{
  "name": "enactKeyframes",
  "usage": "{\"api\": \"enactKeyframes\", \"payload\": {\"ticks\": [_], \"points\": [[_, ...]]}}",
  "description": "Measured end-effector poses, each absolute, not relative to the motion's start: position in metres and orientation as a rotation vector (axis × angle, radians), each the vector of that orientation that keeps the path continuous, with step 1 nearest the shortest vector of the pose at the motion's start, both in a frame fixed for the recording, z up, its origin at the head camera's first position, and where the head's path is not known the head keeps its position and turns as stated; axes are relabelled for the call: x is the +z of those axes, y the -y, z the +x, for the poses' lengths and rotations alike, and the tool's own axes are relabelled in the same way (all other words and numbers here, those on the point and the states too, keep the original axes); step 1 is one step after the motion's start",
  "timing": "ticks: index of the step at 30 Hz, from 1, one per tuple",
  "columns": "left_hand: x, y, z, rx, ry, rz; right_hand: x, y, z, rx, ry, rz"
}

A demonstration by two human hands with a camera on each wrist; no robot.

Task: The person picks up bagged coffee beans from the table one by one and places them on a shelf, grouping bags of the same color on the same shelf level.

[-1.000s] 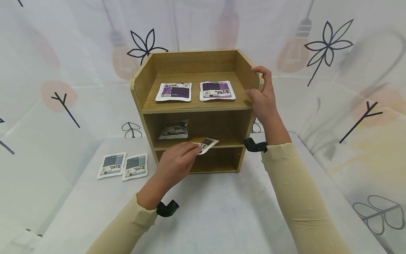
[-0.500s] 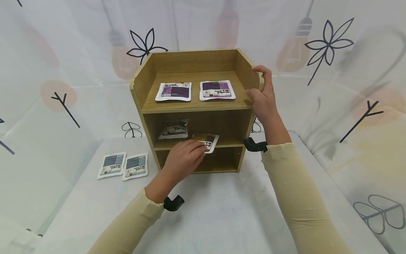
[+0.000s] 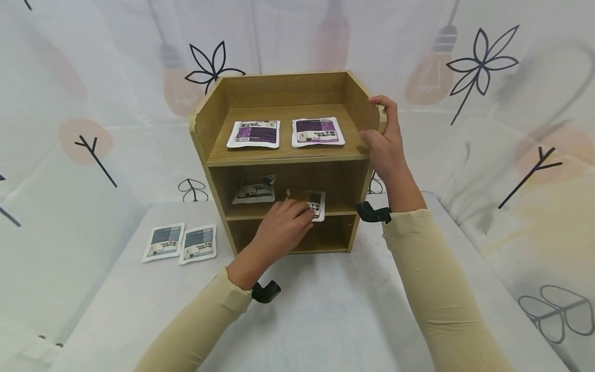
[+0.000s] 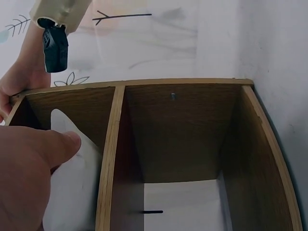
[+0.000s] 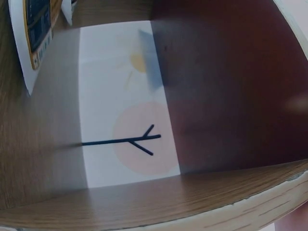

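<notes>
My left hand (image 3: 284,226) pinches a white packet (image 3: 318,202) with a brown and dark print at the middle level of a small wooden shelf unit (image 3: 288,160). In the left wrist view the thumb lies against the plain white side of that packet (image 4: 72,183); the fingers behind it are hidden. To its left, on the same level, sits another packet (image 3: 255,190). My right hand (image 3: 388,147) grips the unit's upper right side panel, thumb inside and fingers over its edge.
Two purple-printed packets, one left (image 3: 253,135) and one right (image 3: 318,133), lie on the top level. Two blue-printed packets, an outer (image 3: 163,243) and an inner (image 3: 198,245), lie on the white table (image 3: 325,320) left of the unit. A patterned cloth (image 3: 288,36) hangs behind.
My left hand has moved right and slightly up, bringing its packet farther into the middle level and turning it flatter. The right hand stays on the side panel.
</notes>
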State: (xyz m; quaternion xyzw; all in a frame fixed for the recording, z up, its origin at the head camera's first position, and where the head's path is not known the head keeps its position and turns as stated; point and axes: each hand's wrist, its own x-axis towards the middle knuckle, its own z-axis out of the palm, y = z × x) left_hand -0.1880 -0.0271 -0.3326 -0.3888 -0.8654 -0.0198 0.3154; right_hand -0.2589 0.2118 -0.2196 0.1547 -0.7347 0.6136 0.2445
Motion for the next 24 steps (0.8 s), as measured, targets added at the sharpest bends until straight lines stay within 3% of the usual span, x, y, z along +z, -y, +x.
{"api": "enactKeyframes", "payload": {"ticks": [24], "points": [[-0.328,0.0,-0.21,-0.007,2.491,-0.923,-0.221,-0.212,-0.26,1.667,2.017,0.412]]}}
